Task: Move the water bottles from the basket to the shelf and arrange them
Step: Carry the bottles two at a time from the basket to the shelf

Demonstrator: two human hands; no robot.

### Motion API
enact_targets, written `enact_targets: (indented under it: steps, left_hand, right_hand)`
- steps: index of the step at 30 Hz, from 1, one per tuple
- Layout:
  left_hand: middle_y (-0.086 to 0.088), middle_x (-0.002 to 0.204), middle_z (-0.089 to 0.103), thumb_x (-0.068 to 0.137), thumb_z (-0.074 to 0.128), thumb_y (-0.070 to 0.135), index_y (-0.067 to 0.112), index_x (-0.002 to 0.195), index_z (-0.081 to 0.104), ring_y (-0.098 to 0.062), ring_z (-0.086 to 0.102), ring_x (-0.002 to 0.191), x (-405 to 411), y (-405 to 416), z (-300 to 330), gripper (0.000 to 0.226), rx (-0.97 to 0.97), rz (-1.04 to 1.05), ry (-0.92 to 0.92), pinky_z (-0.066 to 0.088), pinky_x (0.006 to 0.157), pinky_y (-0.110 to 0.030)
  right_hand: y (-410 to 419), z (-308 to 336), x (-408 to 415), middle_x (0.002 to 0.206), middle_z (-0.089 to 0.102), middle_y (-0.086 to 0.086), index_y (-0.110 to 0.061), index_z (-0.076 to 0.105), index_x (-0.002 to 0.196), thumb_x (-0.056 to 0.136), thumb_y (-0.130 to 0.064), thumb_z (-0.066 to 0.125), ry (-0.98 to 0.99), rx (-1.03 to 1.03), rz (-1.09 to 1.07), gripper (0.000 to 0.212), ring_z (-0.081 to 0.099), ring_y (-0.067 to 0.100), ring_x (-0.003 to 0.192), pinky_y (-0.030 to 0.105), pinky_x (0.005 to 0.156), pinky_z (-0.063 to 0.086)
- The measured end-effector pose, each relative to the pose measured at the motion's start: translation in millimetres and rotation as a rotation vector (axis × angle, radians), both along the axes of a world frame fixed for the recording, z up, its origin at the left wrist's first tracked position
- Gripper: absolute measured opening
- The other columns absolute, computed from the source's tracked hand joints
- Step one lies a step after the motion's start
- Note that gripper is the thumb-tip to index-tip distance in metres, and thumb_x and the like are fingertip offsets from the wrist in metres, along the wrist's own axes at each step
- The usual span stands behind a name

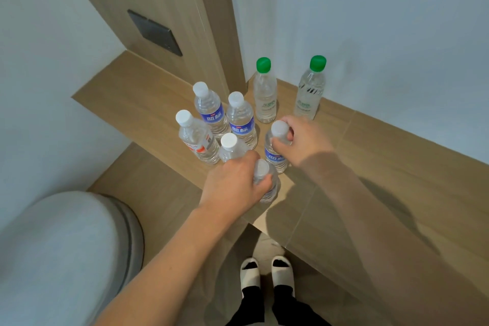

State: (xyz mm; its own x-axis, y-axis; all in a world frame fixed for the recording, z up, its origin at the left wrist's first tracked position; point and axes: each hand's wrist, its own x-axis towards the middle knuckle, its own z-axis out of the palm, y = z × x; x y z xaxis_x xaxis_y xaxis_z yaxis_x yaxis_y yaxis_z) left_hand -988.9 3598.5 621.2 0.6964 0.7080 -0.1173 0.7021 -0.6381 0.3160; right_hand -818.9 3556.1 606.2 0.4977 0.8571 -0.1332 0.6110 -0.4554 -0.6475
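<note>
Several water bottles stand on a wooden shelf [137, 92]. Two green-capped bottles [264, 92] [311, 90] stand at the back by the wall. Two blue-label bottles [210, 110] [242, 120], a red-label bottle [197, 137] and one more white-capped bottle [230, 147] cluster at the left. My left hand [232, 185] grips a clear bottle [267, 182] by its neck near the shelf's front edge. My right hand [304, 140] holds the shoulder of a blue-label bottle [276, 148] standing just behind it. No basket is in view.
A grey rounded seat [66, 251] sits low at the left. A wooden panel with a dark plate [154, 32] rises behind the shelf, beside white walls. The shelf continues to the right [397, 156]. My feet in white slippers [267, 272] stand on the floor below.
</note>
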Motion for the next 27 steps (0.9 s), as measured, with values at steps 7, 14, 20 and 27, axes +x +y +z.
enact_targets:
  steps: [7, 14, 20, 27]
  left_hand:
    - [0.008, 0.101, 0.063, 0.089, 0.052, 0.052, 0.024, 0.124, 0.054, -0.015, 0.063, 0.088, -9.6, 3.3, 32.9, 0.044, 0.118, 0.026, -0.191, 0.053, 0.070, -0.036]
    - [-0.006, 0.122, 0.061, 0.095, 0.056, 0.026, 0.010, 0.126, 0.055, -0.022, 0.058, 0.108, 6.9, 8.8, 41.6, 0.035, 0.272, -0.223, -0.397, 0.045, 0.089, -0.030]
    - [-0.016, 0.120, 0.061, 0.086, 0.063, 0.008, 0.000, 0.120, 0.059, -0.030, 0.056, 0.107, 41.2, -4.9, 43.5, 0.035, 0.260, -0.518, -0.513, 0.038, 0.093, -0.031]
    - [-0.018, 0.123, 0.059, 0.088, 0.056, 0.012, -0.002, 0.122, 0.058, -0.034, 0.056, 0.110, 79.3, -69.0, 54.4, 0.036, 0.168, -0.853, -0.553, 0.043, 0.098, -0.039]
  right_hand:
    - [-50.8, 9.7, -14.7, 0.135, 0.052, -0.002, -0.019, 0.042, 0.145, 0.094, -0.034, 0.059, -0.004, 0.130, -0.124, 0.056, 0.048, 0.013, 0.124, 0.034, 0.105, 0.042]
    - [-81.9, 33.1, -38.6, 0.153, 0.035, -0.014, -0.029, 0.030, 0.151, 0.097, -0.034, 0.054, -0.132, 0.151, -0.254, 0.058, 0.025, -0.010, 0.129, 0.015, 0.105, 0.017]
    - [-124.3, 46.1, -61.3, 0.151, 0.041, -0.005, -0.020, 0.035, 0.150, 0.097, -0.030, 0.052, -0.188, 0.154, -0.476, 0.056, 0.035, 0.009, 0.138, 0.023, 0.112, 0.024]
    - [-213.2, 62.4, -94.2, 0.152, 0.040, -0.003, -0.021, 0.035, 0.149, 0.098, -0.030, 0.051, -0.271, 0.092, -0.806, 0.055, 0.034, 0.011, 0.140, 0.026, 0.114, 0.026]
